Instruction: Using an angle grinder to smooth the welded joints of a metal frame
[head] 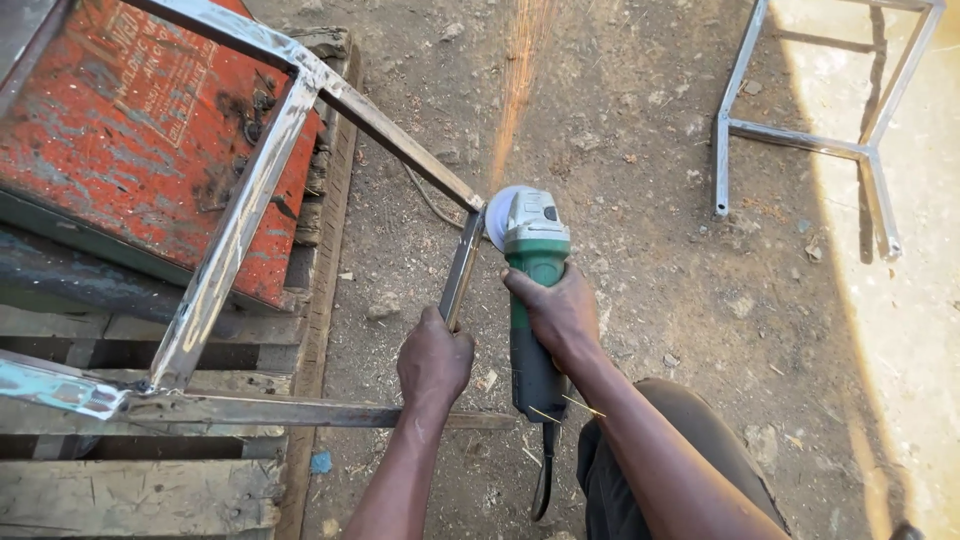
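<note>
Left hand [434,358] grips the steel frame [240,225] bar; right hand [556,312], arm extended, clasps the green grinder [533,300] at the corner.

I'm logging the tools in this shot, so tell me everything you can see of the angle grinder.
The angle grinder has a green body, a pale grey gear head and a round disc at its front, with a dark cord trailing from its rear. It lies pointing away from the person, its disc against the corner of a bare metal frame, throwing sparks forward. The right hand grips its body.
</note>
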